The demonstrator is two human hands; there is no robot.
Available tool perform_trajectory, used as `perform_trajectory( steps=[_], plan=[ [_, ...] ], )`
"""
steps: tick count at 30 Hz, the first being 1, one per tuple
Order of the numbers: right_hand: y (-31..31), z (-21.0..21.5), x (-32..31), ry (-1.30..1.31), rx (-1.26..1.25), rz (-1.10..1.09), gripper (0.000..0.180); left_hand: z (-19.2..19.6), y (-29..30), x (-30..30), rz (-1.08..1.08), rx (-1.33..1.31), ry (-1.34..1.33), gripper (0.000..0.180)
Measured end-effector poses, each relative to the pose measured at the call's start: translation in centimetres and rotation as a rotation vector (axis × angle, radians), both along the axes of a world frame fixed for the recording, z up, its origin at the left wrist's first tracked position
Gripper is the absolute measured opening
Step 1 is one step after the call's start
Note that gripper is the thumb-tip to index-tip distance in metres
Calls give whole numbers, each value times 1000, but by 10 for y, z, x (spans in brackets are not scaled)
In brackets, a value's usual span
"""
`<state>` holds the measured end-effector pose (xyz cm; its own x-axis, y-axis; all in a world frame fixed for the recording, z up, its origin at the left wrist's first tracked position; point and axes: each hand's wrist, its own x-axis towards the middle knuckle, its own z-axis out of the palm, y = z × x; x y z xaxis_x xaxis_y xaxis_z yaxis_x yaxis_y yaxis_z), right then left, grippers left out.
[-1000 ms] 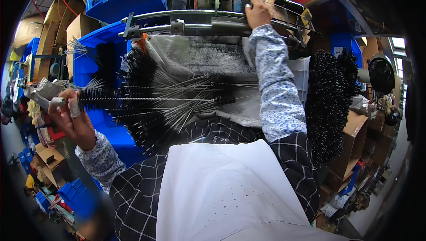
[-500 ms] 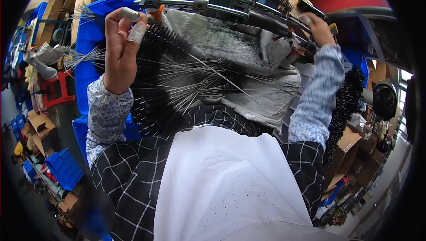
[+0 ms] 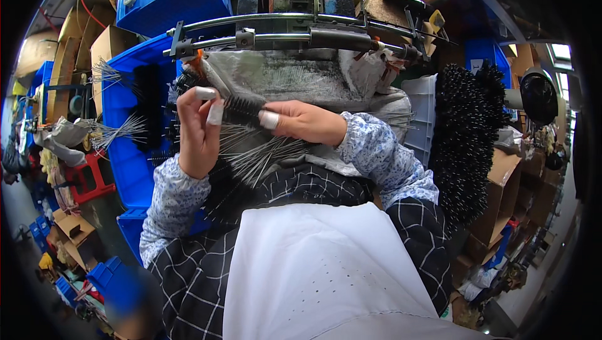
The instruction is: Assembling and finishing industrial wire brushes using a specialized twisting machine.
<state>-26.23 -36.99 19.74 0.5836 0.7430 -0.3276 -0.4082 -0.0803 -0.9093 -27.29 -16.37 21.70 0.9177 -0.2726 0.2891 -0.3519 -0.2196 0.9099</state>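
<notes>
A twisted-wire brush with black bristles (image 3: 243, 107) is held level between my two hands. My left hand (image 3: 199, 132), with white tape on its fingertips, pinches at the brush's left end. From the other side, my right hand (image 3: 308, 122) closes on the right end, its taped thumb pressed along it and its other fingers mostly hidden. Below them, loose thin wires (image 3: 266, 155) lie in a heap over the grey cloth on my lap. Behind the hands runs a bench device with two metal rods (image 3: 282, 39).
A blue bin (image 3: 116, 177) with wire bundles (image 3: 122, 132) stands at the left. A heap of black brushes (image 3: 464, 146) rises at the right beside a grey crate (image 3: 421, 111). Another blue crate (image 3: 175, 1) is at the back, and cardboard boxes (image 3: 501, 183) stand far right.
My right hand has left the device's right end and come leftward onto the brush. My left hand still pinches the brush, which now lies level between both hands.
</notes>
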Motion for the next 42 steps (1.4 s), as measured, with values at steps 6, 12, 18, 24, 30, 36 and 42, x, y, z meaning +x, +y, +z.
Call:
perform_trajectory(
  steps=[6,12,18,24,30,36,42],
  plan=[
    [-93,-35,90,-1194,-1175,-699,22,18,63,-41,-20,413,314,26],
    [-116,-56,134,-1220,-1531,-790,21,13,72,-80,-74,683,365,17],
    [-118,-61,141,-1226,-1535,-732,22,1,78,-84,95,737,285,14],
    [-119,-60,139,-1217,-1500,-775,22,-2,76,-81,241,806,91,9],
    [-120,-59,139,-1151,-1473,-787,21,4,78,-67,488,489,-88,11],
    [-119,-60,142,-1062,-1432,-770,24,13,64,-38,273,239,-386,20],
    [-119,-67,162,-1090,-1560,-615,34,66,86,-18,481,-71,-534,34]
  ],
)
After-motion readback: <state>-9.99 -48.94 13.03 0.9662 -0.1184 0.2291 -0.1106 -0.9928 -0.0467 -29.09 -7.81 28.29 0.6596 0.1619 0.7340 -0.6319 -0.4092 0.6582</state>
